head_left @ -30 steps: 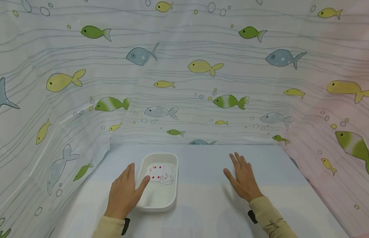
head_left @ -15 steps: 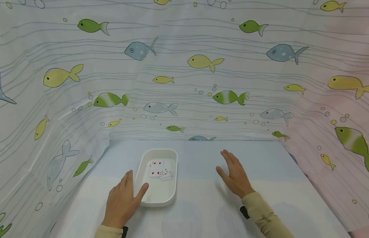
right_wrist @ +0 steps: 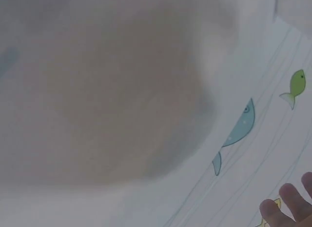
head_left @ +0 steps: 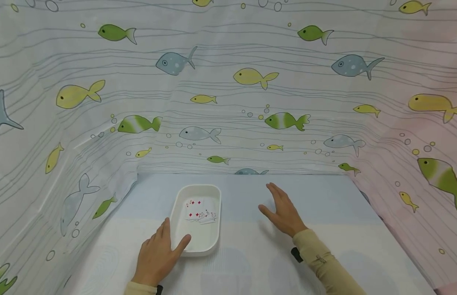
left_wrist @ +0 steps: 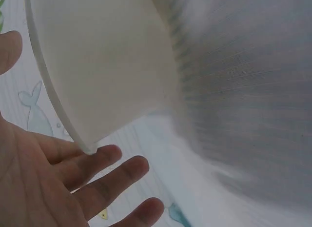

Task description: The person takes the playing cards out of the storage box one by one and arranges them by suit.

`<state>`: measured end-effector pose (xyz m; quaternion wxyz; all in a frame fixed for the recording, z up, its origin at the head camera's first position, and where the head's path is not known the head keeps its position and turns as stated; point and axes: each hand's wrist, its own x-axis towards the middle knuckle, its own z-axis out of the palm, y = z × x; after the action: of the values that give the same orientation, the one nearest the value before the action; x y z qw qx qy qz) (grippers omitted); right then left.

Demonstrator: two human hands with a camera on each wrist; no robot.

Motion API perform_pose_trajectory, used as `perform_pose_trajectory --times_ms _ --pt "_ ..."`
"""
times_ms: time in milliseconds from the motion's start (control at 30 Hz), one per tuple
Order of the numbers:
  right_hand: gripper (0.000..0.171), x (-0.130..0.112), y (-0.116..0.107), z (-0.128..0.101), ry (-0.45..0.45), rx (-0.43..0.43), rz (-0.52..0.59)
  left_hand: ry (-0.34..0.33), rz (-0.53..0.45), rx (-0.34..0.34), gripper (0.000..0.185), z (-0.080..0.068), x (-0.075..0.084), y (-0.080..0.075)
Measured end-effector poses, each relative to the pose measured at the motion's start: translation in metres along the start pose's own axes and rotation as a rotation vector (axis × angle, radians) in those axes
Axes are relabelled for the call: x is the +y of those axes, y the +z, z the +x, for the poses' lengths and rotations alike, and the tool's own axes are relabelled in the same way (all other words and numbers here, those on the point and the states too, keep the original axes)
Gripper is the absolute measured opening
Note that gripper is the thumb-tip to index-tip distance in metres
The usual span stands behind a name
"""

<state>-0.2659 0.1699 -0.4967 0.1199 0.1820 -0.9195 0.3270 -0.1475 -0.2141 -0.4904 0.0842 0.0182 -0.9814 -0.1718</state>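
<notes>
1. Although the head view shows red pips on the playing cards (head_left: 199,213) lying in the far half of the white tray (head_left: 212,241), their faces are too small to read.
2. Only the tray's pale underside and rim (left_wrist: 97,66) fill the left wrist view, so its contents are hidden there; the cloth beyond is blurred.
3. Most of the right wrist view is a soft grey blur, with just a few fingertips (right_wrist: 292,207) cut off at the lower right corner.
4. Left hand (head_left: 158,256) lies flat beside the tray's near left corner, fingers straight and loose, thumb against the rim, gripping nothing.
5. Right hand (head_left: 283,211) is spread with fingers relaxed, well apart from the tray on its right; whether it touches the surface cannot be told.
6. Pale blue-and-cream cloth covers the table (head_left: 250,262).
7. Fish-printed curtain (head_left: 228,102) walls in the back and both sides.
</notes>
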Motion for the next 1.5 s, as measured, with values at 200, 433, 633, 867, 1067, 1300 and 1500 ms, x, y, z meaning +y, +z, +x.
perform_pose_trajectory --times_ms 200,433,633,867,1067,1300,1500 --pt "0.09 -0.015 0.001 0.029 0.022 -0.058 0.036 0.01 -0.012 0.003 0.108 0.0 0.0 -0.001" --pt "0.085 -0.039 0.006 0.055 0.036 -0.096 0.081 -0.015 -0.022 -0.044 0.114 0.0 0.0 0.001" --pt "0.084 -0.054 0.022 0.064 0.024 -0.108 0.096 -0.034 -0.042 -0.072 0.12 -0.002 0.002 0.002" --pt "0.085 -0.066 0.042 0.07 -0.009 -0.137 0.102 -0.043 -0.053 -0.101 0.128 -0.002 0.001 0.004" --pt "0.085 -0.074 0.059 0.078 -0.034 -0.161 0.119 -0.041 -0.014 -0.118 0.135 -0.003 -0.002 0.003" --pt "0.085 -0.086 0.075 0.088 -0.06 -0.185 0.093 0.003 0.022 -0.11 0.137 -0.003 -0.003 -0.005" --pt "0.081 -0.101 0.084 0.103 -0.106 -0.2 0.139 0.018 0.025 -0.105 0.137 -0.002 -0.003 -0.01"
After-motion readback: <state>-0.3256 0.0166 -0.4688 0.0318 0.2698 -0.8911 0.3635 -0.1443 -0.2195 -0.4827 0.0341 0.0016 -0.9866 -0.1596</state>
